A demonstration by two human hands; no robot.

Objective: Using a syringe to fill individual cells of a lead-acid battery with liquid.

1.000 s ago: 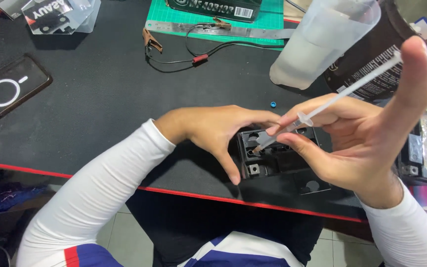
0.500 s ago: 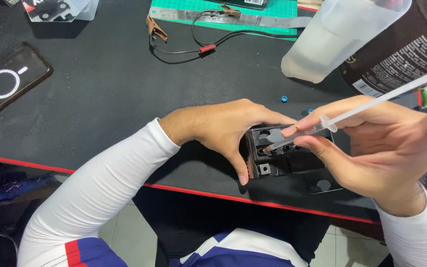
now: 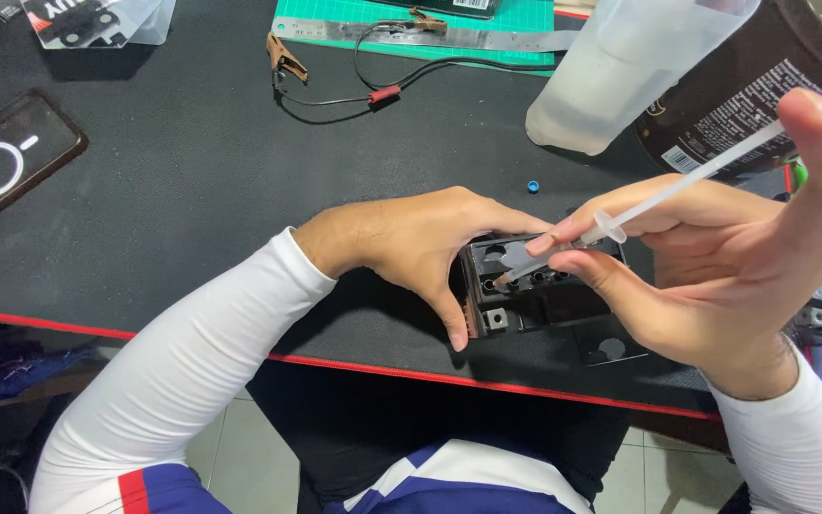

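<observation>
A small black battery box [image 3: 537, 297] with a row of round filler holes sits near the front edge of the black desk mat [image 3: 192, 181]. My left hand [image 3: 411, 249] wraps around its left side and steadies it. My right hand [image 3: 727, 259] holds a clear plastic syringe [image 3: 620, 221], thumb on the plunger end. The syringe slants down to the left and its tip sits at one of the holes in the box's top.
A translucent plastic bottle [image 3: 625, 67] and a dark labelled container [image 3: 749, 90] stand at the back right. A phone [image 3: 7, 162] lies at the left. Clip leads with wire [image 3: 335, 71] lie before a green cutting mat [image 3: 411, 14]. A tiny blue cap [image 3: 533, 187] rests behind the box.
The view has shifted a little. My right thumb has moved along the plunger, and the syringe tip stays at the box's top holes. My left hand keeps its hold.
</observation>
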